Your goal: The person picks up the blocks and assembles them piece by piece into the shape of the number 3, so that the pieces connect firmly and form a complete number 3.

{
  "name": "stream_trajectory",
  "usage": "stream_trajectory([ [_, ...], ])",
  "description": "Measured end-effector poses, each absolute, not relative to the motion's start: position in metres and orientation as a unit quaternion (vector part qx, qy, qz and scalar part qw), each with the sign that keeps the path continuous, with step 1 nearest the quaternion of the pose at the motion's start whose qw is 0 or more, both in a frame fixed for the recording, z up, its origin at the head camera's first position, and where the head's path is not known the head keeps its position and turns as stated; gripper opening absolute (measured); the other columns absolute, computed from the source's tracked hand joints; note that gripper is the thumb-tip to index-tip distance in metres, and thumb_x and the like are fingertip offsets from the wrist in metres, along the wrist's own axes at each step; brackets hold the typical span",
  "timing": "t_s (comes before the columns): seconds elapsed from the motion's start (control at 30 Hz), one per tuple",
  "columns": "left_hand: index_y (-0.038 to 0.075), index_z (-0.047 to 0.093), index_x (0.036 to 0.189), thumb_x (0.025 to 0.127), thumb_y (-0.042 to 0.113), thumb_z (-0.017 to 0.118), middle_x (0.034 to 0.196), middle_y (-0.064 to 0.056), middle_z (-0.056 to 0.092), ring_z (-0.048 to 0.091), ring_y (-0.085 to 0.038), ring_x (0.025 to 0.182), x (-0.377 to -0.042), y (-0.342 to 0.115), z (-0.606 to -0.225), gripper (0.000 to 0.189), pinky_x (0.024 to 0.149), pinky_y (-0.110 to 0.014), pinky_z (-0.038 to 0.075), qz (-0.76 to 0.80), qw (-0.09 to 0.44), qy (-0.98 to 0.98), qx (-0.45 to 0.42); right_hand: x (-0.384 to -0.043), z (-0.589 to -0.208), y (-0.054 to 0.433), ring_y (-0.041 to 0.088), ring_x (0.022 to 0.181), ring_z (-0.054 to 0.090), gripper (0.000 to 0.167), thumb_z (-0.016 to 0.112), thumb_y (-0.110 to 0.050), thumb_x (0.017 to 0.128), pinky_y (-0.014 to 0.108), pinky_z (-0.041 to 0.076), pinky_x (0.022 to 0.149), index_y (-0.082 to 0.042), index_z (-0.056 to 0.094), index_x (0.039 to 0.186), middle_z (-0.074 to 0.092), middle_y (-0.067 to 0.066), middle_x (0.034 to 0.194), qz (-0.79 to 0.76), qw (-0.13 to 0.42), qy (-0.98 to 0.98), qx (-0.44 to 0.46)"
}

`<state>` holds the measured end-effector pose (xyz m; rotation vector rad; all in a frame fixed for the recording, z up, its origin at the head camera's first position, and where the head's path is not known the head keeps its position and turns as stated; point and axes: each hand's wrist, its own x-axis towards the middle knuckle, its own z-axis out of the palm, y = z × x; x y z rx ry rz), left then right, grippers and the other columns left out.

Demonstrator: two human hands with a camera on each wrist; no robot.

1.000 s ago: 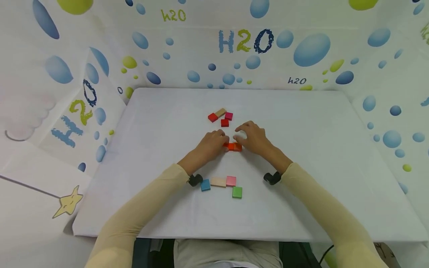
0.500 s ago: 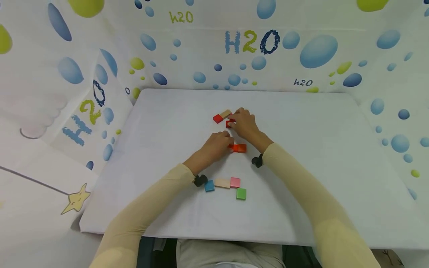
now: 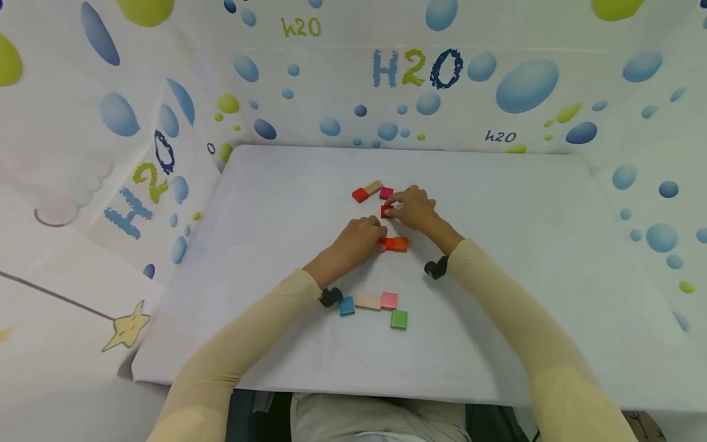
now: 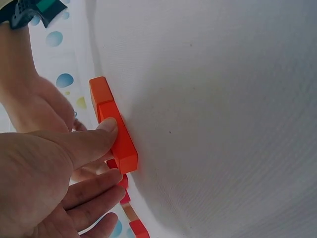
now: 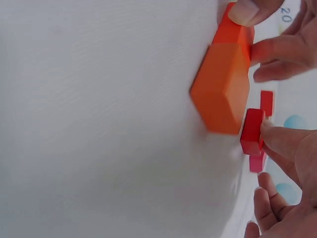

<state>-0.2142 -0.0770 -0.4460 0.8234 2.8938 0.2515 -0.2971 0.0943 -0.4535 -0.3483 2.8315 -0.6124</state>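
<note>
My left hand [image 3: 359, 240] pinches a red-orange block [image 4: 121, 141], with the thumb on one face and fingers on the other side. An orange block [image 3: 400, 244] touches that block end to end on its right. Just beyond, my right hand [image 3: 414, 209] pinches a red block [image 5: 251, 131] between thumb and finger, its other fingers spread apart. Behind that block lie a magenta block [image 3: 386, 193], a tan block [image 3: 373, 187] and another red block [image 3: 360, 195]. The left hand covers part of the red-orange block in the head view.
Nearer the body, a blue block [image 3: 347, 306], a beige block [image 3: 368, 301], a pink block [image 3: 389, 300] and a green block [image 3: 399, 319] lie on the white table [image 3: 497, 344]. A patterned wall covering [image 3: 331, 73] stands behind the table's far edge.
My right hand has gone from beside the orange block to the far group and drawn the red block slightly right and nearer. The left hand stays at the red-orange block. The head view has shifted slightly.
</note>
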Motion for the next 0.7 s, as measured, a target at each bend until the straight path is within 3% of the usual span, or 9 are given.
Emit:
stream_trajectory([
  [0.37, 0.011, 0.074, 0.127, 0.101, 0.026, 0.073, 0.132, -0.012, 0.067, 0.064, -0.028, 0.122, -0.223, -0.087, -0.44, 0.03, 0.11, -0.044, 0.05, 0.083, 0.076, 0.954, 0.278, -0.291, -0.449, 0.125, 0.038, 0.137, 0.045, 0.035, 0.068, -0.035, 0.103, 0.065, 0.041, 0.105, -0.019, 0.072, 0.134, 0.056, 0.018, 0.149, -0.271, 0.185, 0.942, -0.073],
  [0.7, 0.011, 0.074, 0.125, 0.101, 0.025, 0.074, 0.13, -0.012, 0.068, 0.065, -0.027, 0.12, -0.231, -0.091, -0.44, 0.028, 0.109, -0.044, 0.051, 0.098, 0.077, 0.949, 0.291, -0.282, -0.446, 0.136, 0.037, 0.132, 0.048, 0.031, 0.067, -0.028, 0.103, 0.059, 0.048, 0.102, -0.016, 0.074, 0.131, 0.058, 0.019, 0.146, -0.296, 0.195, 0.932, -0.073],
])
